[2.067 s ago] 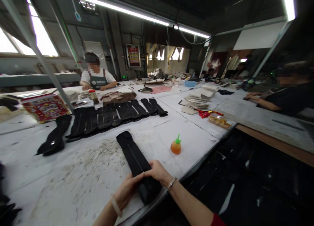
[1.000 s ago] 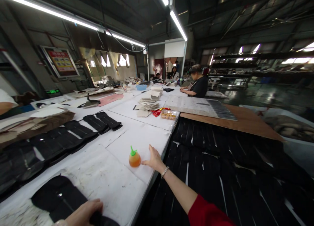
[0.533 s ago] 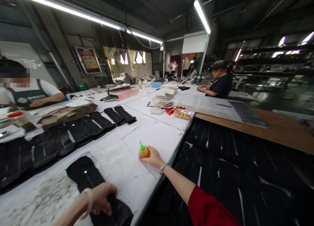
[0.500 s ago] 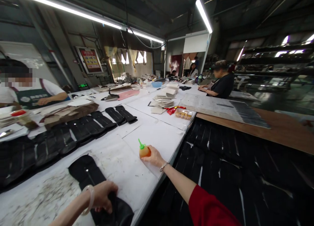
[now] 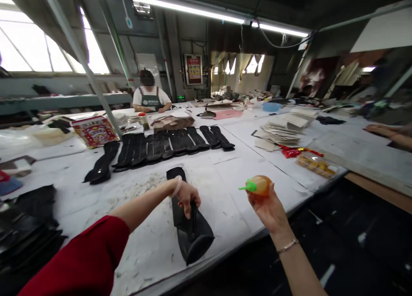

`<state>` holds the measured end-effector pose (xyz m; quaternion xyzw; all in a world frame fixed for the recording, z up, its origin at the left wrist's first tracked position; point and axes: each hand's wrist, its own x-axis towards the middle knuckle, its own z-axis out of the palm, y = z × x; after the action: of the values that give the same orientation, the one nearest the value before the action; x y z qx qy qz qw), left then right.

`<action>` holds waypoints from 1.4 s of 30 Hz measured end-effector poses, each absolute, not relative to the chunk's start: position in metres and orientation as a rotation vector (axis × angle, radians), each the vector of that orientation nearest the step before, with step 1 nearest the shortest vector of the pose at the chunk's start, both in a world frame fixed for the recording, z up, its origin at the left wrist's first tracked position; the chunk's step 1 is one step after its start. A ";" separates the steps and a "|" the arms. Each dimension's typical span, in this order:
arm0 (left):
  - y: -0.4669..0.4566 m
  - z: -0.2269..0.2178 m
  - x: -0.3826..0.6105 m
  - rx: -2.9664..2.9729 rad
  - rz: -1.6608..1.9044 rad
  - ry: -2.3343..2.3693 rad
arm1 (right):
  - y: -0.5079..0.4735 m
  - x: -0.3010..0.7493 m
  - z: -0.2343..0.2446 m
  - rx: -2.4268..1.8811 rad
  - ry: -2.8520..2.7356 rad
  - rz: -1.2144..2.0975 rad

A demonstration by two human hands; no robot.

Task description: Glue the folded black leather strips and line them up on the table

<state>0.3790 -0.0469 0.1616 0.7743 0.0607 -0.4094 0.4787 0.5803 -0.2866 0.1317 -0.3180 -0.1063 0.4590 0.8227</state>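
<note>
My right hand point(image 5: 269, 208) holds a small orange squeeze bottle point(image 5: 260, 185) with a green nozzle pointing left, lifted above the white table point(image 5: 244, 171). My left hand point(image 5: 187, 196) is closed on the edge of a long black boot-shaped piece point(image 5: 188, 218) that lies on the table in front of me, its near end curled open by the table's front edge.
A row of black pieces point(image 5: 167, 143) lies farther back, with more black pieces point(image 5: 28, 227) at the left. A stack of pale cut sheets point(image 5: 283, 131), a red wrapper and a snack tray point(image 5: 317, 164) sit to the right. A person point(image 5: 150, 98) works across the table; another arm point(image 5: 391, 135) rests at far right.
My right hand took the orange bottle off the table and lifted it. My left hand stayed on the black piece. The view swung back to the left.
</note>
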 end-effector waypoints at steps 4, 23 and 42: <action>-0.049 0.159 0.377 1.860 -0.997 0.097 | -0.277 0.548 0.135 -0.683 -0.266 1.072; -0.044 0.152 0.372 1.815 -0.954 -0.023 | -0.237 0.523 0.153 -1.037 -0.956 0.894; -0.047 0.158 0.367 1.840 -0.926 0.058 | -0.209 0.534 0.164 -0.958 -1.087 1.066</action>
<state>0.3665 -0.0474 0.1578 0.7657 0.0240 -0.3852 0.5146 0.5343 -0.2089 0.1637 -0.4168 -0.4733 0.4640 0.6221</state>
